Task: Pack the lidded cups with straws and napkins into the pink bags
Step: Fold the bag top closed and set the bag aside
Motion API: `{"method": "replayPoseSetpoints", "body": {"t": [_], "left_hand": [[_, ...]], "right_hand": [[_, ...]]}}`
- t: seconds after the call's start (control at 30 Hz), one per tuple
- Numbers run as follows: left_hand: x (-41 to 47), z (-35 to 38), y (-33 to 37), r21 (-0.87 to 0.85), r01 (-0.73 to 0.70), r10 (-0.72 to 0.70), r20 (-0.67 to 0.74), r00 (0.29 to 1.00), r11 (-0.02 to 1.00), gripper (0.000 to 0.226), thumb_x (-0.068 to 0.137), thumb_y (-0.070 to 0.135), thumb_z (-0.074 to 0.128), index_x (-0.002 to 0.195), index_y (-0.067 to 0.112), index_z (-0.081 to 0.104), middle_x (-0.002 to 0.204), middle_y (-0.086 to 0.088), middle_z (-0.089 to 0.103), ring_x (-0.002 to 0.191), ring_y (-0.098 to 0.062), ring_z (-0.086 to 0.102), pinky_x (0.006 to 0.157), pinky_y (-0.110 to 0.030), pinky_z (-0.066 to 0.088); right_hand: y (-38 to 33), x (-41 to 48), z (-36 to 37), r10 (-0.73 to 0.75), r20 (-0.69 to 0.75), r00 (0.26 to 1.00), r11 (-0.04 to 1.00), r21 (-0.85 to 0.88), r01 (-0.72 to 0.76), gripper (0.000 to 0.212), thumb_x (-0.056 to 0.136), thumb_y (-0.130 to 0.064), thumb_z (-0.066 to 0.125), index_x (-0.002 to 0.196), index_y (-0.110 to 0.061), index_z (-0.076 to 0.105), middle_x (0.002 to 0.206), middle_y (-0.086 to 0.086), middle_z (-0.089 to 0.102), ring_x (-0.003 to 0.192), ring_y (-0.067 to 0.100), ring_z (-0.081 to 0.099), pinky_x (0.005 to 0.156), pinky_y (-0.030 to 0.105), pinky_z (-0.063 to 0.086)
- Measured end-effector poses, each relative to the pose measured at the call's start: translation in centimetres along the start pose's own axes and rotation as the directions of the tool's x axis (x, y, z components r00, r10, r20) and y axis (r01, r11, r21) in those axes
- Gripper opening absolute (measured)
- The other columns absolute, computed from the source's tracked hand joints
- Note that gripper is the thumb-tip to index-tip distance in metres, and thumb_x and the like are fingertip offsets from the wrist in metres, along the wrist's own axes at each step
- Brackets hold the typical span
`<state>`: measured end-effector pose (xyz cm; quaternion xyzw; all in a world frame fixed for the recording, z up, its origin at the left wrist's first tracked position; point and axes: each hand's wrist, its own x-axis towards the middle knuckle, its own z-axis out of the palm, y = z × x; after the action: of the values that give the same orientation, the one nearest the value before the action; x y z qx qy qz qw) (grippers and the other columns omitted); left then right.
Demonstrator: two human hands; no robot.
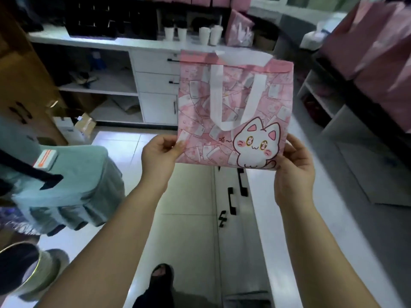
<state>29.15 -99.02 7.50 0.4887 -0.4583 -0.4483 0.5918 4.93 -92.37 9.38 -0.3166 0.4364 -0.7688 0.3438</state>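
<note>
I hold a flat pink bag (pixel 233 107) with a white cat print and white handles up in front of me. My left hand (pixel 161 155) pinches its lower left corner. My right hand (pixel 294 167) grips its lower right edge. The bag hangs flat, and I cannot see inside it. Several white lidded cups (pixel 193 34) stand on the far counter (pixel 111 42), beyond the bag. More pink bags (pixel 241 27) lean at the back of that counter. No straws or napkins are recognisable.
A person in a teal top (pixel 57 185) stands close at my left. White drawers and open shelves (pixel 155 85) lie under the far counter. A counter with black-handled cabinets (pixel 235 196) runs along my right. Large pink bags (pixel 375 47) stand at the upper right.
</note>
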Motion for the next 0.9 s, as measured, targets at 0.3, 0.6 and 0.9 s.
{"method": "replayPoseSetpoints", "body": {"t": [0.3,0.6,0.9], "left_hand": [[13.1,15.2,1.9,-0.144,-0.106,0.148,0.318,0.936,0.984,0.029,0.085,0.011,0.075,0.073,0.038,0.072,0.075,0.014,0.073,0.071,-0.002,0.066,0.067,-0.019,0.054],[20.8,29.6,6.3,-0.248,-0.109,0.248,0.643,0.724,0.962,0.019,0.083,0.015,0.078,0.075,0.030,0.070,0.072,0.008,0.071,0.067,-0.004,0.066,0.061,-0.014,0.051],[13.8,43.4,7.9,-0.266,0.096,0.174,0.823,0.540,0.959,0.009,0.087,0.013,0.074,0.085,0.014,0.066,0.081,-0.004,0.069,0.076,-0.015,0.065,0.072,-0.027,0.056]], "right_hand": [[-4.7,11.6,-1.2,-0.250,-0.232,0.940,0.968,-0.062,0.243,0.042,0.088,0.018,0.050,0.120,-0.006,0.061,0.110,0.014,0.067,0.100,0.024,0.063,0.082,0.033,0.054],[-10.5,18.3,-3.5,-0.462,-0.459,0.759,0.887,-0.227,0.402,0.050,0.084,0.021,0.048,0.112,-0.015,0.068,0.103,0.010,0.071,0.092,0.020,0.067,0.075,0.029,0.059],[-16.8,16.3,-9.7,-0.650,-0.586,0.484,0.760,-0.504,0.410,0.046,0.086,0.017,0.051,0.106,-0.021,0.069,0.100,0.004,0.073,0.097,0.024,0.069,0.073,0.033,0.060]]}}
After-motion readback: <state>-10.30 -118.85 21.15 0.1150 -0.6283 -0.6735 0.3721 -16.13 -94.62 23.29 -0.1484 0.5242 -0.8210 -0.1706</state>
